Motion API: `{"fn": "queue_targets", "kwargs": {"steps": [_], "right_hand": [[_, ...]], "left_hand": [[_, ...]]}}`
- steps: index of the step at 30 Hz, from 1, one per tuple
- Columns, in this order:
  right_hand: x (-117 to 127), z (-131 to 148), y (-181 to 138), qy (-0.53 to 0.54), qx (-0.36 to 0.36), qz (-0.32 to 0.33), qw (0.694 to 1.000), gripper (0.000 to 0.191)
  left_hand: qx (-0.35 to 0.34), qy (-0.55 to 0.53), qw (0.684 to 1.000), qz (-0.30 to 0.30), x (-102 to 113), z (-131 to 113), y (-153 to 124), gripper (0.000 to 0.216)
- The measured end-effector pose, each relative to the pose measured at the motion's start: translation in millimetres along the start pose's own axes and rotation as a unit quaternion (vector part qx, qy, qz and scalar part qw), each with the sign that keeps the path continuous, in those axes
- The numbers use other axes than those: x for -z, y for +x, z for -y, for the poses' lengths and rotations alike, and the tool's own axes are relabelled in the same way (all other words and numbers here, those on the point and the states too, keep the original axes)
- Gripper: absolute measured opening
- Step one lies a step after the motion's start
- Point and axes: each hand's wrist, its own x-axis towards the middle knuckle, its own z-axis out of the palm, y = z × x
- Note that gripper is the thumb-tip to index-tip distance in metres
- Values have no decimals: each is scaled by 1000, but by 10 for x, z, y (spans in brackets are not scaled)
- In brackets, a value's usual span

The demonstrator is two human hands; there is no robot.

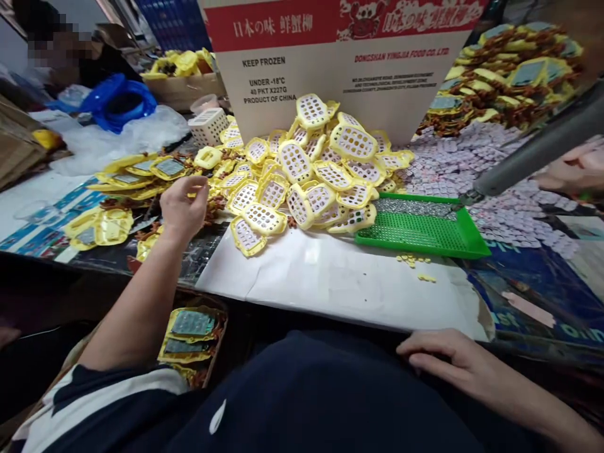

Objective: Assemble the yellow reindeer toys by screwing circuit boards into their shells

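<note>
My left hand point(183, 204) is raised over the left side of the table with its fingers curled in. It is beside opened yellow plastic casings with grey-green circuit boards point(170, 166); whatever its fingers may hold is hidden. To its right lies a heap of yellow casing halves point(295, 160) with white button pads full of holes. My right hand point(443, 355) is low at the front table edge, against my dark shirt, fingers loosely stretched and holding nothing visible.
A green mesh tray point(415, 233) holds small metallic parts. Behind the heap stands a printed carton point(321, 63). White pieces point(509, 176) and stacked casings point(528, 69) cover the right. A grey arm point(528, 148) slants over the tray. Below the table, a box holds casings point(191, 324). Another person is at far left.
</note>
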Motion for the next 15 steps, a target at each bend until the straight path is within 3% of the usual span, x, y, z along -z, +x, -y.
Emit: {"fn": "queue_targets", "kwargs": {"steps": [4, 9, 12, 15], "right_hand": [[9, 294, 273, -24, 90, 0, 996, 44], [-61, 412, 546, -61, 144, 38, 987, 36], [-79, 423, 604, -68, 155, 41, 985, 35], [-75, 419, 597, -63, 155, 39, 985, 34]], "left_hand": [[-4, 58, 996, 70, 113, 200, 129, 28], [-49, 211, 960, 175, 32, 160, 50, 30], [-50, 301, 934, 188, -14, 72, 25, 31], [-50, 315, 930, 184, -32, 14, 23, 32]]}}
